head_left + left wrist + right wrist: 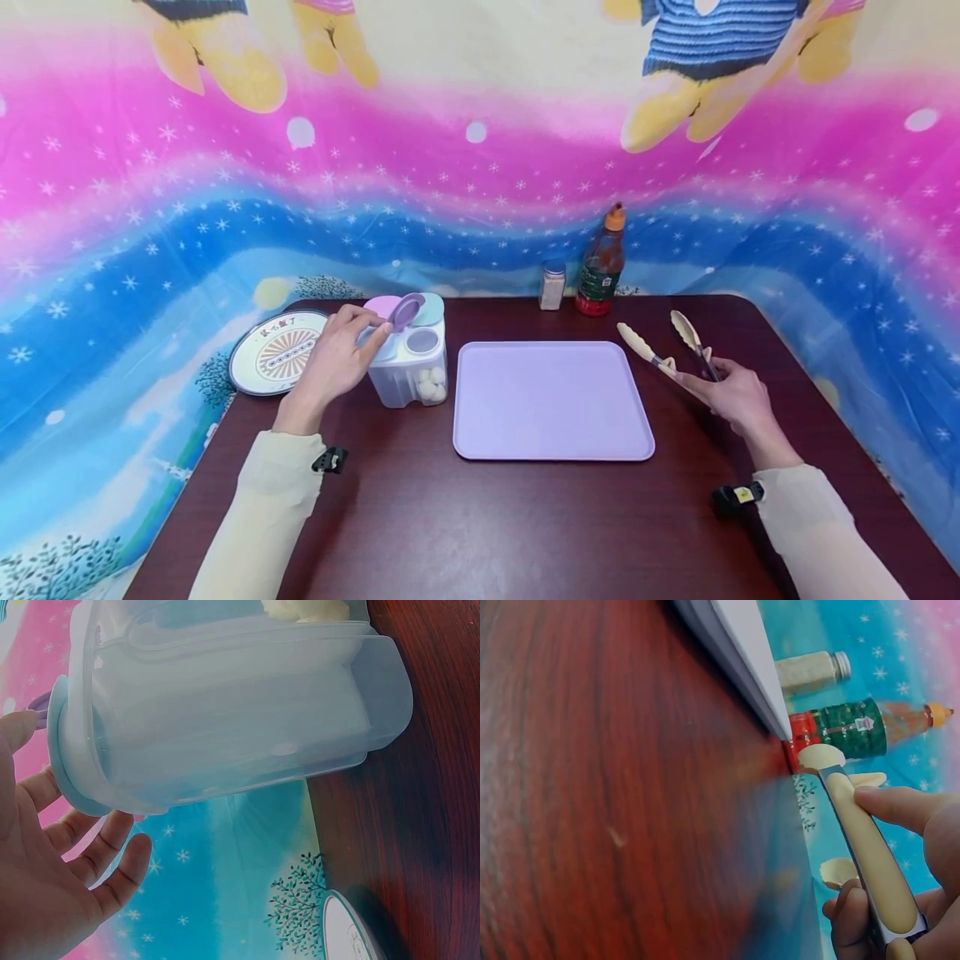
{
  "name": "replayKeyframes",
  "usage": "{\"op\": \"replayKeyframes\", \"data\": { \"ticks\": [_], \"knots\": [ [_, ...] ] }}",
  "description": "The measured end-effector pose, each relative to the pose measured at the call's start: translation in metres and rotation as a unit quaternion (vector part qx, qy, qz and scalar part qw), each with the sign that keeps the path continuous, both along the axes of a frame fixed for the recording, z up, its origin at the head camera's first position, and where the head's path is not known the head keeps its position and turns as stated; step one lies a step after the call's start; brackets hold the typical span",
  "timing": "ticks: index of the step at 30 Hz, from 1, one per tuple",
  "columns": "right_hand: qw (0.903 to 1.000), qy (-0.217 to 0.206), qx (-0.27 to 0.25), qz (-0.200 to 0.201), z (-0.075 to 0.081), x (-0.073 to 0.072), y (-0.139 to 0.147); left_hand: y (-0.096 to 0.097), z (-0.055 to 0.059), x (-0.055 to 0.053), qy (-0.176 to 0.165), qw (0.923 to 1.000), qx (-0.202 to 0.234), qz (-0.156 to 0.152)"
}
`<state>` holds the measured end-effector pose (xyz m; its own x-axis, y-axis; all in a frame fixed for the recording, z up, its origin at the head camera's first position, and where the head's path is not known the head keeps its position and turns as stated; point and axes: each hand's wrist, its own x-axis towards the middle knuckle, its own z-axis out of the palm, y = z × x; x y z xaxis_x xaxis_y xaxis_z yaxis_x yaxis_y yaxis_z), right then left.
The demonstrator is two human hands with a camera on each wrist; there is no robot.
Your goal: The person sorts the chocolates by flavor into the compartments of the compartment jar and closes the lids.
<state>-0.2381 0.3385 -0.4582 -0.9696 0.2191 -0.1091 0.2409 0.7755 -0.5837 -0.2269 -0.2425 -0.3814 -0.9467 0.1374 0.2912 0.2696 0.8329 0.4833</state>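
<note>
My left hand (341, 354) pinches the raised purple lid (407, 312) of a clear container (393, 387) between thumb and forefinger. In the left wrist view the thumb meets the purple lid (41, 709), while the other fingers spread beside a pale blue lid (56, 757); the forefinger's tip is hidden there. The round opening (422, 341) under the raised lid shows, and white lumps (431, 387) lie in that compartment. On the right, my right hand (738, 396) holds cream-tipped tongs (648, 352) by the handles, their arms spread apart above the table with nothing between them.
A lilac tray (553, 400) lies mid-table between the hands. Left of the container sits a patterned plate (255, 367). Behind the tray stand a small shaker (552, 287) and a sauce bottle (596, 279) with an orange cap. A printed cloth (480, 200) hangs around the table.
</note>
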Motion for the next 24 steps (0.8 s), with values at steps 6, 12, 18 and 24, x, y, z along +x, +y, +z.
{"op": "replayKeyframes", "data": {
  "ticks": [6,12,18,24],
  "knots": [
    [0.9994,-0.031,-0.012,0.010,-0.0049,-0.0018,0.0020,0.0000,-0.0006,-0.0004,-0.001,1.0000,-0.001,0.001],
    [0.9980,-0.056,-0.025,0.015,-0.0052,-0.0030,0.0045,0.0002,0.0001,0.0002,-0.002,1.0000,0.000,0.001],
    [0.9949,-0.082,0.036,0.046,-0.0028,-0.0016,0.0068,0.0000,-0.0002,0.0002,-0.002,1.0000,0.001,0.001],
    [0.9898,-0.081,0.091,0.074,-0.0040,-0.0021,0.0098,-0.0001,-0.0004,0.0004,-0.005,1.0000,0.001,0.002]
  ]
}}
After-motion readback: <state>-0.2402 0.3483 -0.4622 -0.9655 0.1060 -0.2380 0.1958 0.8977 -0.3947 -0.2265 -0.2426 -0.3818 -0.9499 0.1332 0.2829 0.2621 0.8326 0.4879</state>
